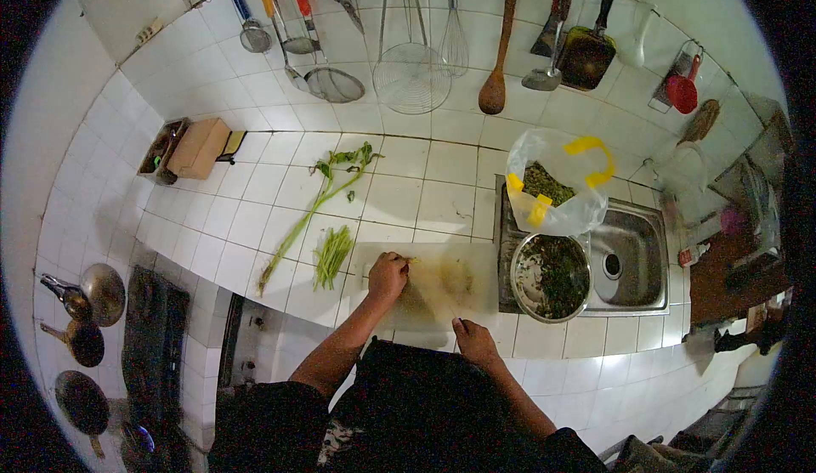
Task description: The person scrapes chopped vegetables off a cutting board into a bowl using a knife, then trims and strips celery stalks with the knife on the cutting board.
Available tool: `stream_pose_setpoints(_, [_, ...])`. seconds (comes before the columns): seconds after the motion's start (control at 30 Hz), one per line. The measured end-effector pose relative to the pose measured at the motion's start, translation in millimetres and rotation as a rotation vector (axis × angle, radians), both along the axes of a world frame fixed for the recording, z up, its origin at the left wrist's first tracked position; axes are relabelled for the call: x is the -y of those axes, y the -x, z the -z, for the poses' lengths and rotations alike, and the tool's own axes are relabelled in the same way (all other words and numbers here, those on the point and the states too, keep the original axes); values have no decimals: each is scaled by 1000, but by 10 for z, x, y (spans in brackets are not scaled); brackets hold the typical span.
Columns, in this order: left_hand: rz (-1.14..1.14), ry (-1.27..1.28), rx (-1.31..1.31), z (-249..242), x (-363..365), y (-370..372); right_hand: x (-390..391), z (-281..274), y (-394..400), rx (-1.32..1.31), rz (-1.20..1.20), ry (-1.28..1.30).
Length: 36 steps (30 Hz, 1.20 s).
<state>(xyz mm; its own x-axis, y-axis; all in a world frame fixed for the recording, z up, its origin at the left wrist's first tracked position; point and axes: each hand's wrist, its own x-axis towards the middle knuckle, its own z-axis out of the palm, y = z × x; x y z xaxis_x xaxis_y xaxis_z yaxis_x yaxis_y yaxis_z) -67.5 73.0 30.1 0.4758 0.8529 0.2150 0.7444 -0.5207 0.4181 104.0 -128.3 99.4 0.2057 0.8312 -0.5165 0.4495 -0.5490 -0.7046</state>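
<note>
My left hand (388,276) is closed at the left part of a pale cutting board (476,299), its fingers curled down; a small yellowish bit shows at the fingertips, too small to name. My right hand (474,339) grips a knife (444,303) at the board's near edge, the blade pointing up and left and hard to make out against the board. Brownish wet smears and small scraps lie on the board. Left of it is a bunch of cut green stems (333,257), and beyond that a long leafy green stalk (310,209).
At right, a metal bowl of chopped greens (552,279) stands by the sink (629,252). Behind it is a plastic bag with yellow handles (557,205), holding chopped greens. A cardboard box (198,147) sits far left. Utensils, including a wooden spoon (494,90), hang on the wall.
</note>
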Motion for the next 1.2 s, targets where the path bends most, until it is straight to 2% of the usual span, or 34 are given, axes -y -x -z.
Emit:
stream_pose_setpoints(0.07, [43,22,6,-37,18,-1,38,159,31,80,-28,-86])
stream_pose_setpoints(0.17, [168,99,-34,-82,114,-31,99,156,65,46,28,-68])
stream_pose_setpoints(0.37, [141,123,92,155,57,-11,169,208,128,126,49,-81])
stream_pose_setpoints(0.43, [65,163,96,115,60,-8,161,194,143,129,22,-65])
stream_pose_setpoints(0.63, [103,238,194,45,5,0,116,270,212,136,-13,4])
stream_pose_setpoints(0.83, [110,147,72,25,40,-35,-73,210,301,187,-69,-85])
stream_pose_setpoints(0.97, [164,145,109,31,8,15,-33,105,313,261,-121,-61])
stream_pose_setpoints(1.07, [124,75,94,-25,55,77,97,75,351,236,-64,-39])
stream_pose_setpoints(1.17, [85,104,199,25,26,162,178,445,348,192,43,-47])
stream_pose_setpoints(1.2, [96,97,199,35,4,156,196,391,367,193,54,-53])
